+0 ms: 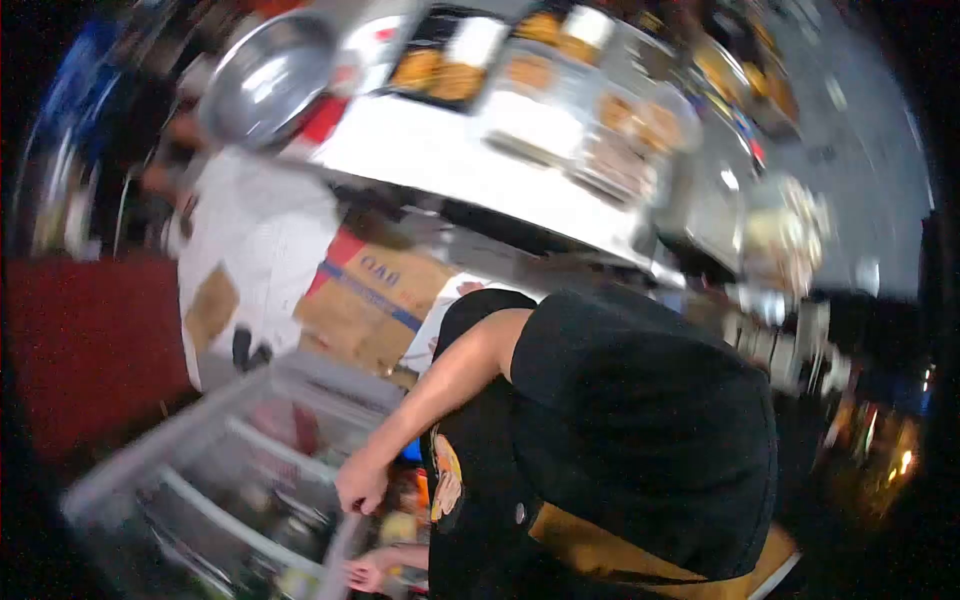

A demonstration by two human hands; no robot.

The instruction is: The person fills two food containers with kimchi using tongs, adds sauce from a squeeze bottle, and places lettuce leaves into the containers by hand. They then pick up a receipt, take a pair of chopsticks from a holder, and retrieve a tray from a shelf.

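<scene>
Bent at the wrist, my right hand (362, 484) has its fingers curled over the near rim of a large grey container (345, 550) at the lower left. Just below it, my left hand (372, 570) is beside the same rim, fingers loosely apart, with nothing seen in it. Pale dividers (235, 520) cross the container, and blurred items lie inside. Small colourful packets, partly hidden, are between the rim and a black shirt (470, 540) with a printed figure. A large black cap-like shape (640, 430) covers the lower right.
A white counter (400, 140) carries food trays (535, 125) and a steel bowl (270, 80). Below it lies a brown cardboard box (375, 300) on white sheeting (260, 220). Another person's blurred arm (185, 135) shows at the left. Blurred jars (785, 225) stand at the right.
</scene>
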